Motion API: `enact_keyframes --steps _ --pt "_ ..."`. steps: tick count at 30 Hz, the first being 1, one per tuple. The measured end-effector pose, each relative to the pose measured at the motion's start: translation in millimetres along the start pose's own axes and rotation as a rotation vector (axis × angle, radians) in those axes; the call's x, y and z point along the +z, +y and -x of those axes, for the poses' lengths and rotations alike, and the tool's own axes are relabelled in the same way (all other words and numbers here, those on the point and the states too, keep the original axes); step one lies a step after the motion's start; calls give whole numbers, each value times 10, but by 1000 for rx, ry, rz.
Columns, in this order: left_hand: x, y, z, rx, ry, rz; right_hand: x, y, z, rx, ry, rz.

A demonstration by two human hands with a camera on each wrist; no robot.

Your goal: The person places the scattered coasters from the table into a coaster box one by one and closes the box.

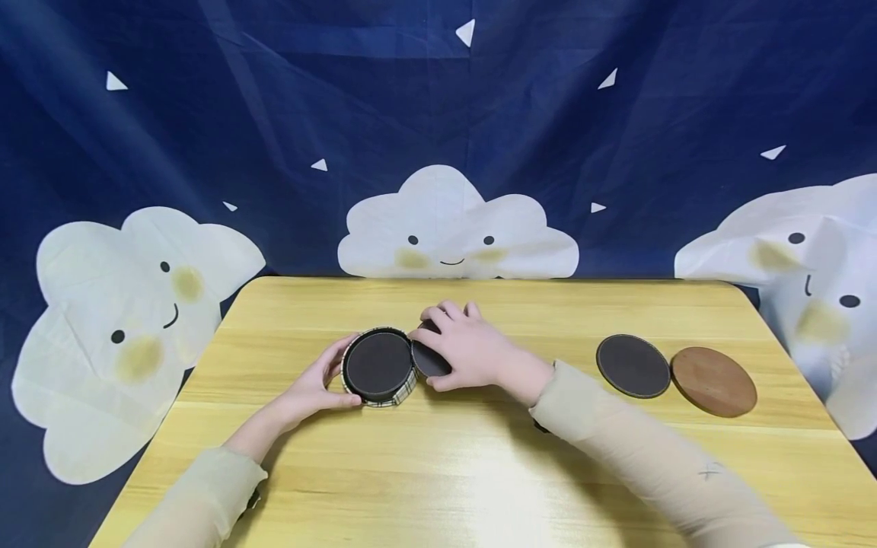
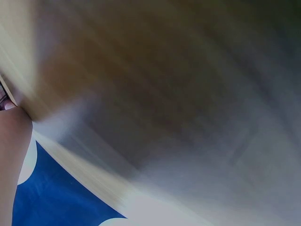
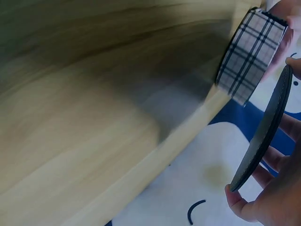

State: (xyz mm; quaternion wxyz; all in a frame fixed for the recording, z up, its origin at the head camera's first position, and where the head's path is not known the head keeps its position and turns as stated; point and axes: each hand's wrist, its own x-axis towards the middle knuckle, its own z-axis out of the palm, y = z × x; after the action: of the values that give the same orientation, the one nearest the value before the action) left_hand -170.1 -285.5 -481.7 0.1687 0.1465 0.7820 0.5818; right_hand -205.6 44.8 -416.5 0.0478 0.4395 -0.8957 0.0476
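My left hand (image 1: 317, 388) curls round the left side of a round plaid coaster holder (image 1: 406, 390), thumb at its near edge. Inside the holder lies a dark round coaster (image 1: 379, 364). My right hand (image 1: 473, 350) grips another dark coaster (image 1: 432, 362) by its rim, just to the right of the holder. In the right wrist view this coaster (image 3: 265, 132) is seen nearly edge-on, tilted, with stitching along its rim, and apart from the holder's plaid wall (image 3: 251, 54). The left wrist view shows mostly blurred tabletop, with part of the hand at its left edge.
On the right of the wooden table (image 1: 384, 472) lie a dark coaster (image 1: 633, 366) and a brown round coaster (image 1: 715, 382), edge to edge. Behind the table hangs a dark blue cloth (image 1: 384, 99) with smiling white clouds.
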Motion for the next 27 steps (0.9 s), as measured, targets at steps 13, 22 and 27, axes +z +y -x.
enact_keyframes --steps 13,22,27 --pt "-27 -14 9 -16 -14 -1 9 -221 -218 -14 -23 1" --pt "-32 -14 7 -24 -20 -2 34 -368 -393 -22 -23 0" --pt "-35 -21 2 -15 -25 -2 49 -441 -482 -32 -37 19"
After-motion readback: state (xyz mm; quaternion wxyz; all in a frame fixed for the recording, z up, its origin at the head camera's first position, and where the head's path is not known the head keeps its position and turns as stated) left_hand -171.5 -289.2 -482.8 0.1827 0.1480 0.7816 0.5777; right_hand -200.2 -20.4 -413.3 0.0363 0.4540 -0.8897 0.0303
